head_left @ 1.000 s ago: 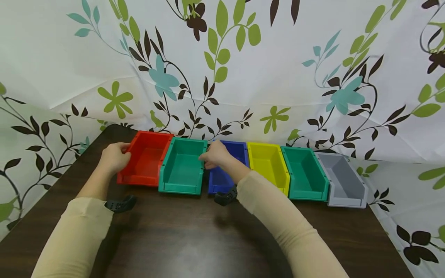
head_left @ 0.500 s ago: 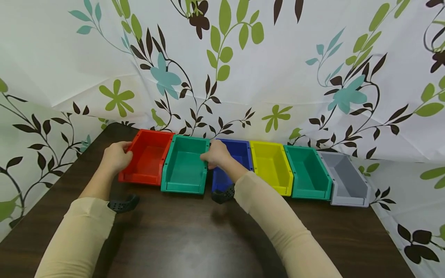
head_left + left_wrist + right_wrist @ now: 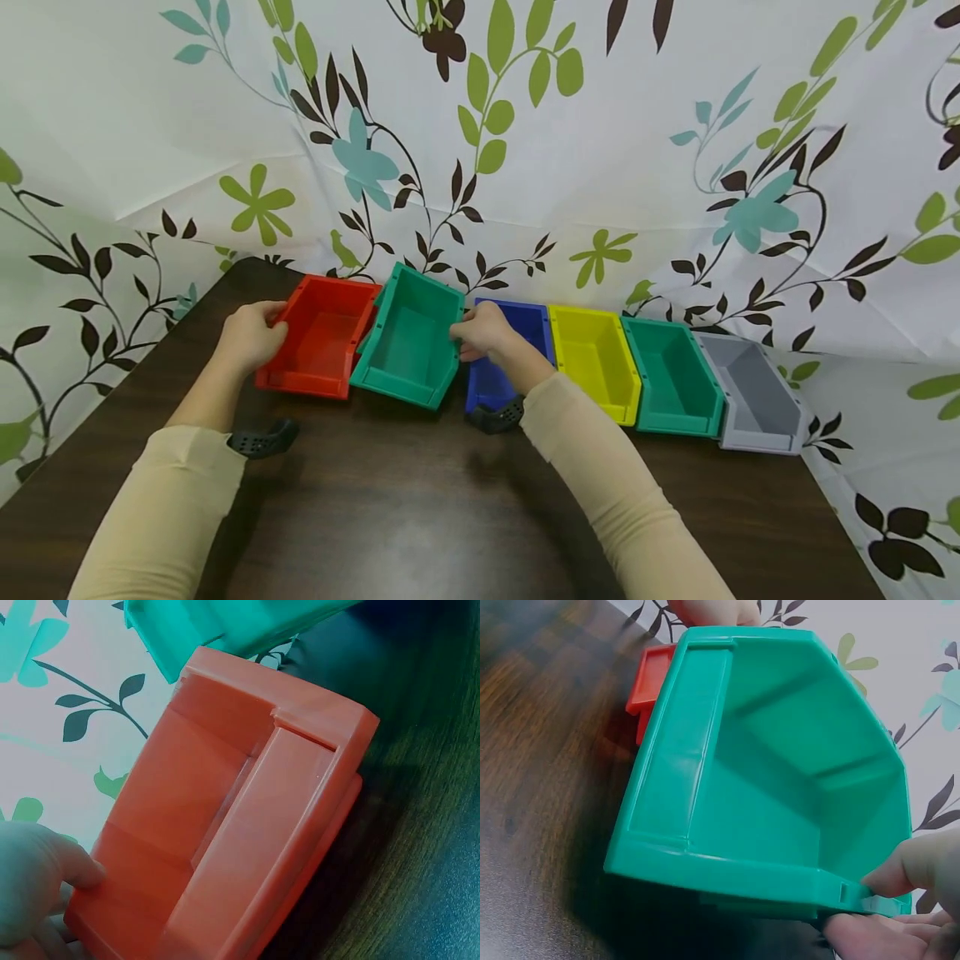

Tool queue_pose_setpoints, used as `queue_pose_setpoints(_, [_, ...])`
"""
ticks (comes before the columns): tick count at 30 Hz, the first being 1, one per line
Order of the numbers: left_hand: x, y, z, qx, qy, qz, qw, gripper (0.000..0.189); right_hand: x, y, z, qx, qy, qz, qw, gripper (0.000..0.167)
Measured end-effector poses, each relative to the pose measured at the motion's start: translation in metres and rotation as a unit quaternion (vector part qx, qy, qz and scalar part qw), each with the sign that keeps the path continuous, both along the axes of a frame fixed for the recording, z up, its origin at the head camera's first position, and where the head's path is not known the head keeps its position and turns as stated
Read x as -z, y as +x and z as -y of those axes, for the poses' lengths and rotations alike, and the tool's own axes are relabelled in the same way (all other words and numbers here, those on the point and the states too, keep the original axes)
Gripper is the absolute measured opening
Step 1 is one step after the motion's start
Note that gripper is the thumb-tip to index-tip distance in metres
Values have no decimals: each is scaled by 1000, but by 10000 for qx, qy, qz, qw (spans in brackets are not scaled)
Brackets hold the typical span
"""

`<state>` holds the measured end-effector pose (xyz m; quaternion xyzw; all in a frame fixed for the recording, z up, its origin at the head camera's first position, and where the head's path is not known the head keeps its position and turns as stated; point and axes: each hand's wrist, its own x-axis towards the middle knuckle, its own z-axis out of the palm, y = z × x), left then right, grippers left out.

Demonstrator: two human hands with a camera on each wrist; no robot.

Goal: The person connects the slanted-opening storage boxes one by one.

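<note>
My left hand [image 3: 253, 337] grips the left side wall of the red storage bin [image 3: 318, 337], its thumb over the rim in the left wrist view. With thumb and fingers my right hand [image 3: 487, 329] pinches the right rim of a green storage bin [image 3: 412, 337]. That bin is raised and turned askew, its right side lower in the head view, and its left edge overlaps the red bin. Both bins are empty inside. Part of the blue bin [image 3: 491, 387] is hidden behind my right hand and wrist.
To the right stand a yellow bin [image 3: 592, 367], a second green bin [image 3: 667, 375] and a grey bin [image 3: 753, 392], side by side. All are on a dark wooden table [image 3: 390, 500]. A leaf-patterned cloth [image 3: 585, 150] hangs behind the row.
My right hand has lifted the green bin and turned it from straight to askew, away from the blue bin. The left hand keeps its grip on the red bin.
</note>
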<state>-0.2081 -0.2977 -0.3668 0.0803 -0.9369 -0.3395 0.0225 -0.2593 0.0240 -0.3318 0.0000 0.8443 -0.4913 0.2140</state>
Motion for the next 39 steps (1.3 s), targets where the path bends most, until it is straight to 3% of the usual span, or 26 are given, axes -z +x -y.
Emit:
queue_pose_setpoints(25, [-5,6,-5,81,178,124,9997,50,-1,-6,-6,88,101,225,9997,46])
queue_pose_setpoints(33, [-6,8,-6,96,234,170,9995,50,-12,-7,-3,89,75,-8,9999,25])
queue_pose_setpoints(39, [-4,9,-5,75,269,154,9995,49,-28,-9,4,56,104,-500,9987,43])
